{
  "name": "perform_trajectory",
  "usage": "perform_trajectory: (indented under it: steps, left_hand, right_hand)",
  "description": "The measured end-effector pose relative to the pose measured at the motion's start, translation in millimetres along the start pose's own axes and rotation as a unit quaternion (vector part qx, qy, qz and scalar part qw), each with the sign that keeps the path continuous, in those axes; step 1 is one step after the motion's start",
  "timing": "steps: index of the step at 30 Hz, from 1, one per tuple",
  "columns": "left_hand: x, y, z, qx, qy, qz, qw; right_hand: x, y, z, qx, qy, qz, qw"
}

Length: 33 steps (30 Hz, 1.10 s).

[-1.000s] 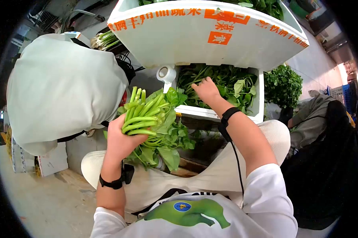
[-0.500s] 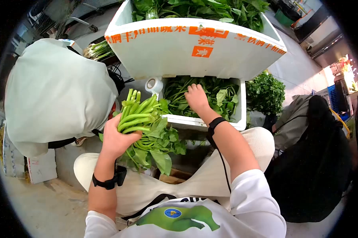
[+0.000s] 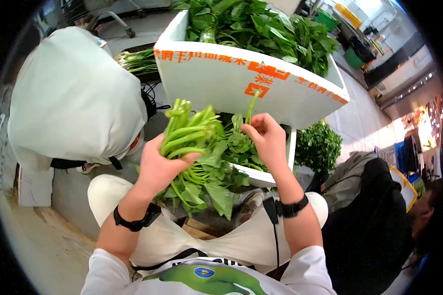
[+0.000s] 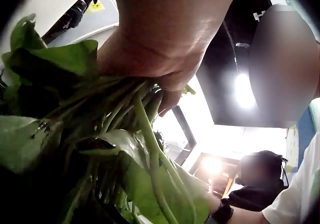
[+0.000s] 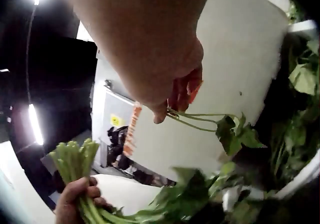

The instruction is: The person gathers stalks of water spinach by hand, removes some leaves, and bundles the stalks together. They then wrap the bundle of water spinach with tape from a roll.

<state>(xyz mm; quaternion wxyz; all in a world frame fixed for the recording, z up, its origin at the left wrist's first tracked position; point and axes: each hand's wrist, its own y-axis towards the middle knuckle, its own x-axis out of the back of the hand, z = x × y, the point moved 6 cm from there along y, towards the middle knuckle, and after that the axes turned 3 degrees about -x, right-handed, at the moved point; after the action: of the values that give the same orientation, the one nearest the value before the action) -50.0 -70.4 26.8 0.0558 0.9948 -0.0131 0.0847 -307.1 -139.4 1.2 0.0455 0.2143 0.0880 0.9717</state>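
My left hand grips a thick bunch of green stems, cut ends up and leaves hanging below. To its right, my right hand pinches a thin leafy sprig above the lower white foam box. In the right wrist view the sprig's leaves hang clear of the right hand, and the bunch stands in the left hand. The left wrist view shows the left hand around the stems, with dark leaves below.
A larger foam box full of leafy greens stands behind the lower one. Another leafy heap lies to the right. A person in a pale top is at the left; someone in dark clothing is at the right.
My right hand has come up out of the lower box with a sprig between its fingers. My left hand still holds the bunch. The head view has shifted, showing more of the upper box.
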Motion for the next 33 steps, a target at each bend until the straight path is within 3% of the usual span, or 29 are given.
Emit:
perform_trajectory:
  steps: [8, 11, 17, 22, 24, 26, 28, 33]
  left_hand:
    - [-33.4, 7.5, -7.0, 0.001, -0.071, 0.003, 0.997]
    - [-47.5, 9.5, -0.6, -0.001, -0.136, 0.053, 0.989]
    - [-56.7, 20.0, 9.7, 0.007, -0.140, 0.050, 0.989]
    - [-58.2, 23.9, 16.0, 0.001, -0.038, 0.045, 0.998]
    - [-64.4, 20.3, 1.8, 0.004, -0.019, 0.054, 0.998]
    - [-68.3, 23.1, 5.7, 0.000, -0.023, 0.066, 0.998]
    - [-66.6, 28.6, 20.8, 0.030, -0.057, 0.060, 0.996]
    - [-67.3, 40.2, 18.9, -0.003, 0.023, 0.063, 0.998]
  right_hand:
    - [-18.8, -64.0, 41.6, -0.001, -0.009, 0.087, 0.996]
    - [-18.9, -65.6, 44.3, 0.001, -0.008, 0.074, 0.997]
    - [-16.1, -62.8, 42.2, 0.038, -0.008, 0.075, 0.996]
    - [-8.2, -58.1, 42.5, 0.084, -0.057, 0.095, 0.990]
    - [-2.8, -59.1, 47.1, 0.184, -0.083, 0.034, 0.979]
    - [-1.5, -57.6, 42.1, 0.150, -0.048, 0.042, 0.987]
    - [-1.7, -57.3, 42.1, 0.216, -0.072, 0.008, 0.974]
    - [9.4, -49.5, 44.4, 0.222, -0.113, 0.004, 0.968]
